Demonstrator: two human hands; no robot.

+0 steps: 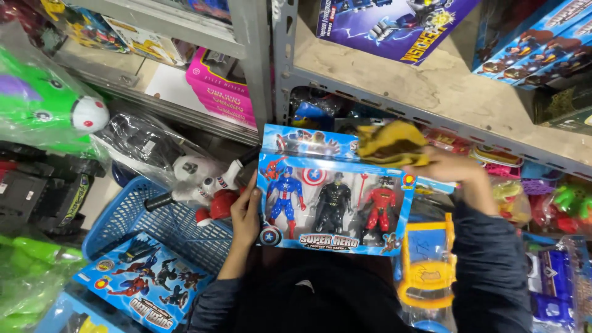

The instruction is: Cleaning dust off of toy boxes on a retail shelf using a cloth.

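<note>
Closest to the lens, the person's dark lap and sleeves fill the bottom of the view, and right above them sits the boxed figure set (pixel 336 200), a flat blue carton with a clear window showing three action figures, held up in front of the body between both hands. The left hand (pixel 245 216) has its fingers wrapped round the box's left edge, thumb on the front face, a proper grip. The right hand (pixel 447 169) is up at the top right corner, fingers closed on a crumpled yellow cloth (pixel 391 143) that lies pressed against the upper edge of the box. My read on the box: light, thin card with a soft plastic window (that window would dent under a thumb), stiff enough along its edges, a bit slick on the glossy print, so the side edges and corners look like the sound places to hold it, not the front. Around it, a blue plastic basket (pixel 163 225) to the left carries another flat toy box (pixel 145 280) and a bagged white and red toy (pixel 203 182). A yellow toy in a clear bag (pixel 428 265) rests by the right forearm. Behind stands grey metal shelving (pixel 271 68) with a dusty, pale shelf board, pink boxes (pixel 222 92) on one side, blue cartons (pixel 536 43) on the other, a crowded toy shop corner under dim light
</note>
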